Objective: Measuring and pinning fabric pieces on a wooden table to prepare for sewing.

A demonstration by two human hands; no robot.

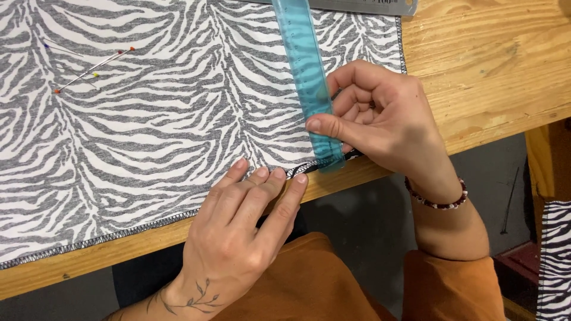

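**Ruler held across the edge of striped cloth**

A zebra-striped cloth [148,119] lies flat on a wooden desk [488,59], its stitched edge running close to the desk's near side. A clear blue ruler [309,77] lies on the cloth, reaching from the cloth's far side down to its stitched edge. The right hand [380,119] is closed on the lower part of the ruler, thumb pressed on top of it and the other fingers curled just beside it on the cloth. A beaded bracelet [437,199] sits on that wrist. The left hand [244,226] rests flat with its fingers together, the fingertips [276,175] pressing the cloth's stitched edge just left of the ruler's end; it grips nothing. Several pins [89,71] with coloured heads lie on the cloth, well apart from the ruler, toward the cloth's far left. A metal ruler [369,6] lies at the cloth's far edge, touching the top of the blue one.
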